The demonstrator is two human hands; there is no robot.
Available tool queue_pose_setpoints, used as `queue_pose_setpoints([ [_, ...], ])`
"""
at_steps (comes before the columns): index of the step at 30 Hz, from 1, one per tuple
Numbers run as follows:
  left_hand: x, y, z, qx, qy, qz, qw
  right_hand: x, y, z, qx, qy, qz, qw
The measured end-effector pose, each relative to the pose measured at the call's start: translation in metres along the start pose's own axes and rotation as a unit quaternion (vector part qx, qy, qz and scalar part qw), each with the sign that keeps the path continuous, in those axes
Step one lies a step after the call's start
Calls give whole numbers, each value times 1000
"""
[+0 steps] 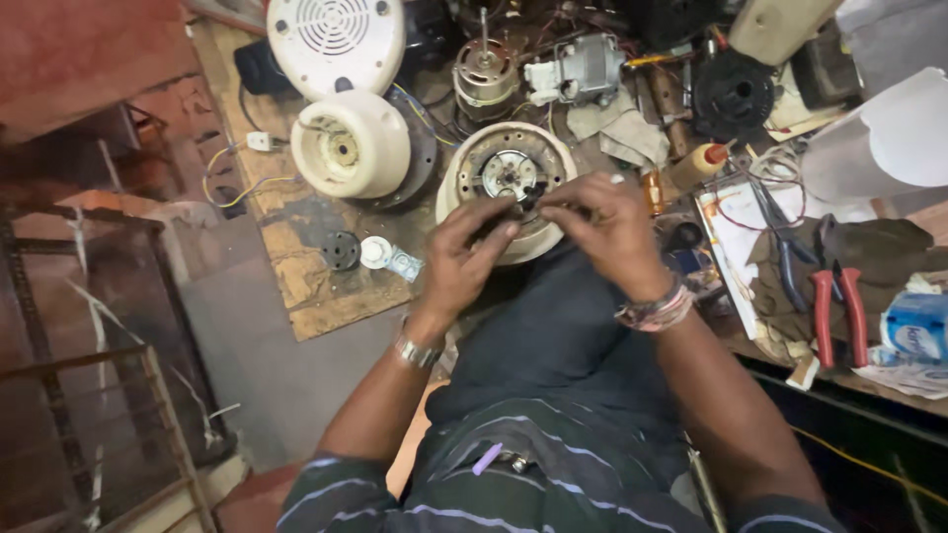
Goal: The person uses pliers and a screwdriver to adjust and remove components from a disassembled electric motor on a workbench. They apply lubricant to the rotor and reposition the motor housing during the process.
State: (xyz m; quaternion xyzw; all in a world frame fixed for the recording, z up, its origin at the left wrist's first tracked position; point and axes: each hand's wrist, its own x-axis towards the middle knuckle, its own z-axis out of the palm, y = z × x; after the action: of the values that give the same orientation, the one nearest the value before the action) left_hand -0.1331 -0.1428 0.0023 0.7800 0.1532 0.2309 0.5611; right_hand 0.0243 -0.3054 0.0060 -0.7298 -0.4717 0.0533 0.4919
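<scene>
The workbench [316,286] was crowded with motor parts. Both hands, left [472,255] and right [602,229], pinched something small, hidden, just over the open fan motor [509,178]. It could have slipped into the clutter beyond the fingers.

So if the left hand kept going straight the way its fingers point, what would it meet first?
Probably the open motor housing: the left hand points up and slightly right, its fingertips already at the housing's near rim. Depth is unclear, so contact can't be confirmed.
</scene>
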Motion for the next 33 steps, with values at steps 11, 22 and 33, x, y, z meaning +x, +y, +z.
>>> queue_pose_setpoints([
  [11,49,-23,-30,-30,15,58,998,50,-15,20,-176,-41,28,983],
  [22,51,-77,-32,60,113,85,988,50,7,61,-297,-101,54,948],
  [33,72,-89,-22,144,64,173,972,22,26,77,-99,61,-24,993],
])
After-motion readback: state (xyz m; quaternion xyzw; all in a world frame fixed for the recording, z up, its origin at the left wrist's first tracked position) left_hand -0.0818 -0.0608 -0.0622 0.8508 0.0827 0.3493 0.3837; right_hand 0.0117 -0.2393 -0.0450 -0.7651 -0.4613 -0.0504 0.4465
